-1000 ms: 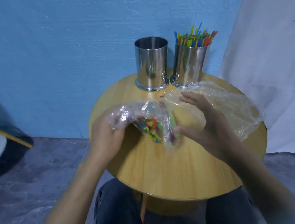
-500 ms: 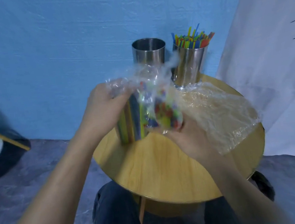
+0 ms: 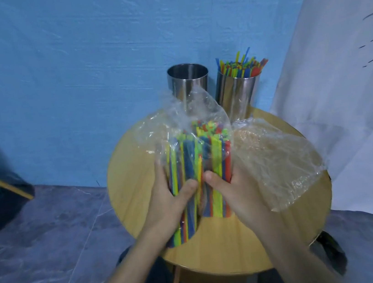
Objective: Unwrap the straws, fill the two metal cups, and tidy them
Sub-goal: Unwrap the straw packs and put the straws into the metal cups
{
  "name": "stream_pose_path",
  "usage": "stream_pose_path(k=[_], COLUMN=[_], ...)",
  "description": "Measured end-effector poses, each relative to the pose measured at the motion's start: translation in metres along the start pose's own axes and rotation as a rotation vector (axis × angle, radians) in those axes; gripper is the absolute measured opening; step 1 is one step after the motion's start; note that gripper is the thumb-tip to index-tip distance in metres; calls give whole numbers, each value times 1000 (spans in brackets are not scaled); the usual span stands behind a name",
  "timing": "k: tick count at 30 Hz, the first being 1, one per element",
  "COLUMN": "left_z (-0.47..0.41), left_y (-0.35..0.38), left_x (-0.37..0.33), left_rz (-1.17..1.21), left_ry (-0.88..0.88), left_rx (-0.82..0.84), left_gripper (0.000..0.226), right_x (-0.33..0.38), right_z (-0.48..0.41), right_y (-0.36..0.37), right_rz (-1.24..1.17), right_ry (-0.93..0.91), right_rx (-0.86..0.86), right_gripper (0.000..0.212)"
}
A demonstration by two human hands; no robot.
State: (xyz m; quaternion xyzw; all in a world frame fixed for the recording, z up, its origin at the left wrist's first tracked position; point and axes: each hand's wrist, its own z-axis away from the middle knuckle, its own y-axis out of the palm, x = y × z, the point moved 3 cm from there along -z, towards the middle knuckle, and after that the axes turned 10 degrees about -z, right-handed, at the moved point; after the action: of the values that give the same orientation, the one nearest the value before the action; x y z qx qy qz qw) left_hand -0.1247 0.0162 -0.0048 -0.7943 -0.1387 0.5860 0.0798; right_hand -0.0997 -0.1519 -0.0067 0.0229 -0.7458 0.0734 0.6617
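Head view: at the frame's centre the left hand [image 3: 173,205] and right hand [image 3: 233,194] hold a bundle of coloured straws [image 3: 204,153] upright over the round wooden tabletop [image 3: 132,173]. Each grip is curled round the bundle's lower half, thumbs nearly meeting in front. A clear wrapper [image 3: 178,121] sheathes the bundle's upper part; the lower ends stick out bare. Above centre stand the left metal cup [image 3: 187,81] and, just beside it, the right metal cup [image 3: 237,95], packed with straws. A crumpled empty bag [image 3: 279,164] lies at right, beside the right hand.
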Motion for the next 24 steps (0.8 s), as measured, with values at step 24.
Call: stream_pose_path(k=[24], left_z=[-46], left_y=[25], left_x=[-32], left_rz=[99], left_ry=[73], left_rx=[48], left_gripper=[25], right_x=[14], right_z=[-29], right_y=[-7], right_rz=[-263], right_ry=[-64], right_rx=[-68], right_gripper=[68])
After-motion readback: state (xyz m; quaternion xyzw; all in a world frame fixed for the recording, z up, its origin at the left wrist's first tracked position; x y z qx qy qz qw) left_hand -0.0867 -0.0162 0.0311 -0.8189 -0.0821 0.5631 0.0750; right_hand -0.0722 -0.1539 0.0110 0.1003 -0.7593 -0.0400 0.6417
